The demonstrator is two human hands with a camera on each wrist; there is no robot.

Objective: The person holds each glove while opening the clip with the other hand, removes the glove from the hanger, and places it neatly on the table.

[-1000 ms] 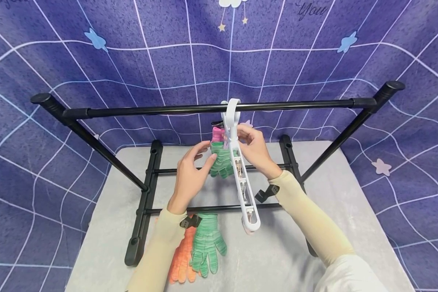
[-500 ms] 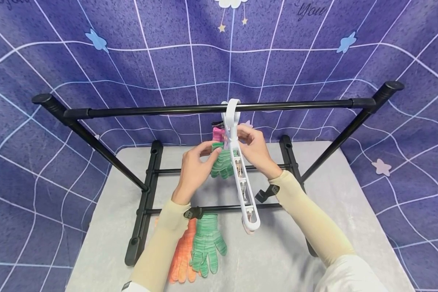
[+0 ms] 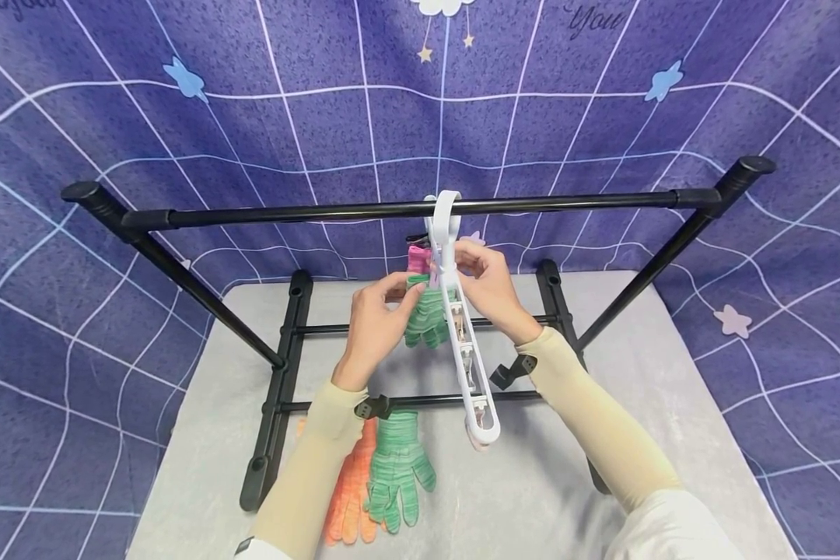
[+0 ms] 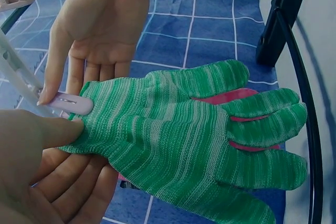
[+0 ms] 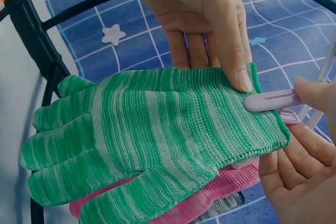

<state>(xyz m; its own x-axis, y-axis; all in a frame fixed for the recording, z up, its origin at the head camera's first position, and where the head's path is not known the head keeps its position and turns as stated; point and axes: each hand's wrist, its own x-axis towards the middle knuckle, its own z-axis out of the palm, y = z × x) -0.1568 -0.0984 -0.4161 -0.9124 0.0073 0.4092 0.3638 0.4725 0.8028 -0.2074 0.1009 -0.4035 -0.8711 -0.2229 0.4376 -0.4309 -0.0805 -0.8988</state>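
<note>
A green striped knitted glove [image 3: 428,319] hangs fingers down at a white clip hanger [image 3: 446,233]. My left hand [image 3: 378,317] pinches the glove's cuff between thumb and fingers. A lilac clothespin [image 5: 270,100] straddles the cuff's edge, one prong lying over the front of the knit. My right hand [image 3: 491,292] pinches the handle end of that clothespin, thumb on top in the right wrist view. Behind the green glove hangs a pink glove [image 5: 226,188], and a grey patterned cuff [image 5: 224,206] peeks out beyond it.
The hanger hooks over the crossbar [image 3: 308,211] of a black rack, its near arm carrying several more clips. Below, another green glove [image 3: 400,463] overlaps an orange glove [image 3: 350,498] on the grey table [image 3: 525,490]. A purple curtain [image 3: 574,124] stands behind.
My left hand has moved in from beside the green glove and now pinches its cuff. The right hand has stayed at the clothespin.
</note>
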